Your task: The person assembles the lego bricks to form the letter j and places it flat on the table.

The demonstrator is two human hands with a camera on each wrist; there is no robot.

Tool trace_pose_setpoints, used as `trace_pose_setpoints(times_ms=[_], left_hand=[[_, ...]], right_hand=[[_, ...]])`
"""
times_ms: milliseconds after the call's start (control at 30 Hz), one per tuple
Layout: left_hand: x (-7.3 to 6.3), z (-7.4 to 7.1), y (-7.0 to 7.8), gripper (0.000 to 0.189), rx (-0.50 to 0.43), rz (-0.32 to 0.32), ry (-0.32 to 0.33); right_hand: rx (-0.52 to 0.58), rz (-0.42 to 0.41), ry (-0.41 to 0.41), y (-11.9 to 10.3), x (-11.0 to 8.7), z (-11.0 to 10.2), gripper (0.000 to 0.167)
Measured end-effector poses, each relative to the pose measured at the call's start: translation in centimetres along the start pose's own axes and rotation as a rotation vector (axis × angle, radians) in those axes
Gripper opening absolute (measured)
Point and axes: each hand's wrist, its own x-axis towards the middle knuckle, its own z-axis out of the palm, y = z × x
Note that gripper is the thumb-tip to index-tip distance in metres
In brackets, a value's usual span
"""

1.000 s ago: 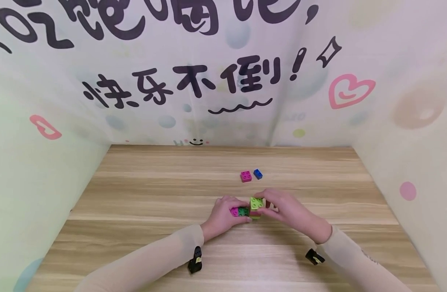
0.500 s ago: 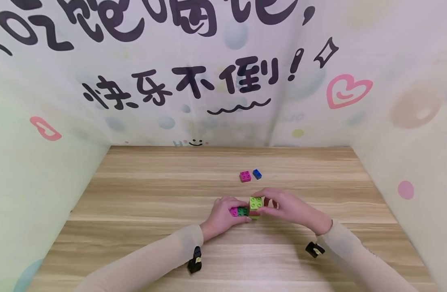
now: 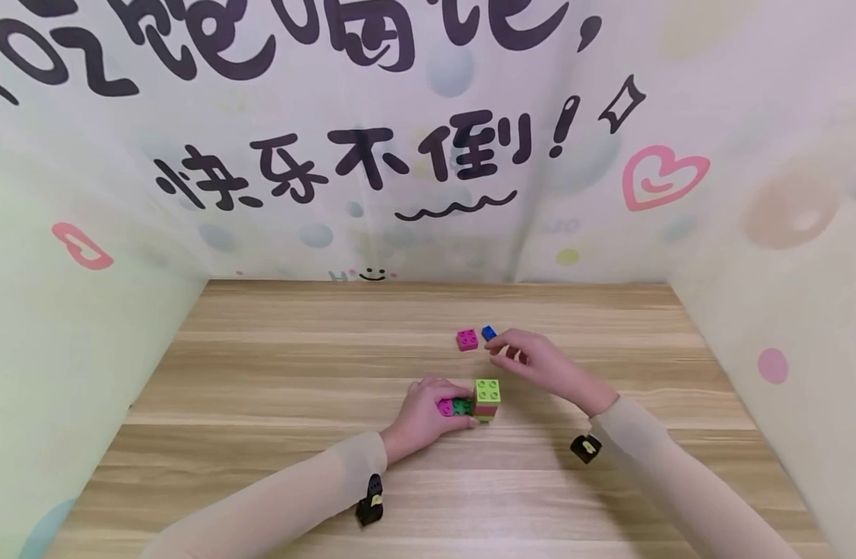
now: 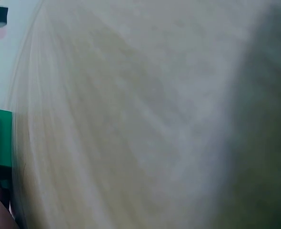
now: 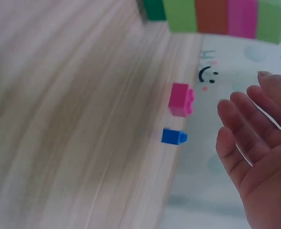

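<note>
My left hand (image 3: 422, 417) grips a low row of toy building bricks, where a pink brick (image 3: 445, 407) and a dark green brick (image 3: 461, 406) show between thumb and fingers. Against the row's right end stands a brick tower (image 3: 487, 392), topped in lime; the right wrist view shows its lime, brownish-red and pink layers. My right hand (image 3: 541, 362) is above the table behind and right of the tower, fingers loosely bent with nothing held. Its fingertips are nearest a small blue brick (image 3: 488, 333), which they partly cover in the head view.
A loose pink brick (image 3: 467, 339) lies just left of the blue one. The wooden table (image 3: 295, 349) meets a printed curtain (image 3: 295, 233) at the back and pale walls at both sides.
My right hand has let go of the tower and moved back toward the blue brick. The left hand keeps its grip on the row; the tower stays standing.
</note>
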Motion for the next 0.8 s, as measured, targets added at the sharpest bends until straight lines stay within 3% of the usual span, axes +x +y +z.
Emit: trace_pose_setpoints(times_ms=[400, 633, 800], left_hand=[[-0.2, -0.1, 0.4, 0.044, -0.001, -0.013, 0.002], [-0.2, 0.0, 0.4, 0.043, 0.006, -0.004, 0.008], [-0.1, 0.1, 0.3, 0.042, 0.022, 0.010, 0.014]], right_hand=[[-0.223, 0.081, 0.005, 3.1, 3.4, 1.1, 0.028], [-0.420, -0.030, 0.005, 4.3, 4.8, 2.1, 0.036], [-0.463, -0.061, 0.012, 4.4, 5.1, 2.6, 0.039]])
